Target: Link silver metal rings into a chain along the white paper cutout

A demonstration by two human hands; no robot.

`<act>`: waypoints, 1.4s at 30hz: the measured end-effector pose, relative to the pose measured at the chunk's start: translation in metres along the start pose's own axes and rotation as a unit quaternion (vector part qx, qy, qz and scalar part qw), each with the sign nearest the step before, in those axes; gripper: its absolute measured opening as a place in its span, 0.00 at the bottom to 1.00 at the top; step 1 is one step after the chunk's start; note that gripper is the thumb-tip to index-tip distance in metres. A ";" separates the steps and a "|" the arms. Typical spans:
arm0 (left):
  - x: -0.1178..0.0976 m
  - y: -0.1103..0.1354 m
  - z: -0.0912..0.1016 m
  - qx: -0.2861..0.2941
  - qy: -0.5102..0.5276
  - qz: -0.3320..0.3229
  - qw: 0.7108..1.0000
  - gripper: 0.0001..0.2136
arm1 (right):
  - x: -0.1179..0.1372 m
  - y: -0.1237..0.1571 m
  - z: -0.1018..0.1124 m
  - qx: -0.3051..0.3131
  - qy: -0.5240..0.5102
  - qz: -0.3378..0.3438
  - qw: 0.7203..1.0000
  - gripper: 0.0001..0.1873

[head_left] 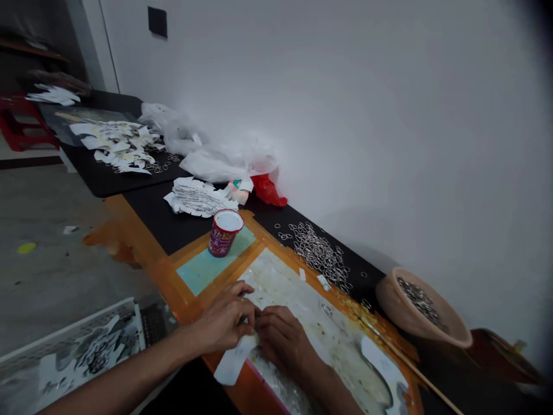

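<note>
Near the front edge of the work board, my left hand [227, 320] pinches a white flat cut piece [235, 363], whose loose end hangs toward me. My right hand [285, 340] is closed close against the left fingertips, at the upper end of that piece. The fingers of both hands hide the spot where they meet, so whatever small part lies between them cannot be made out. Under the hands is a pale, stained plastic-covered board [298, 294]. Another white cut piece [382, 369] with a curved edge lies at the board's right end.
A red-purple tub [222, 233] stands on a light green sheet [196, 274]. Beyond the board lie loose metal rings [319, 251], and a pink bowl [384, 294] holds more. White pieces [196, 197] are stacked behind the tub. A thin stick [401, 357] lies right; a white basket [136, 323] stands lower left.
</note>
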State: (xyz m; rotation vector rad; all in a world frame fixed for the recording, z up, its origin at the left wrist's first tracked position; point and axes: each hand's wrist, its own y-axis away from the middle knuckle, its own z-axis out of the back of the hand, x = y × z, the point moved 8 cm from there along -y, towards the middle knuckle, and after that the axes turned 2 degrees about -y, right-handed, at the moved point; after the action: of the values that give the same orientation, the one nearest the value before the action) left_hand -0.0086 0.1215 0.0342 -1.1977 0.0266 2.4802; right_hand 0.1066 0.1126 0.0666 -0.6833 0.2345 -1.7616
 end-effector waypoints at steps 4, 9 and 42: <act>-0.002 0.000 0.002 -0.003 0.003 -0.001 1.000 0.05 | 0.003 -0.002 0.004 0.026 -0.010 0.001 1.000 0.13; -0.003 0.000 0.001 -0.001 0.004 -0.002 1.000 0.05 | 0.000 -0.005 0.008 0.008 0.016 -0.022 1.000 0.12; -0.001 -0.003 -0.008 0.014 0.004 -0.013 1.000 0.07 | 0.013 0.027 -0.004 -0.049 0.114 -0.021 0.992 0.14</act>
State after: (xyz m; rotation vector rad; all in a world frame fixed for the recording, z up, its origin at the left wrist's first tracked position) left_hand -0.0010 0.1230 0.0302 -1.1890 0.0479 2.4442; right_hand 0.1249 0.0910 0.0546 -0.5607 0.4686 -1.8777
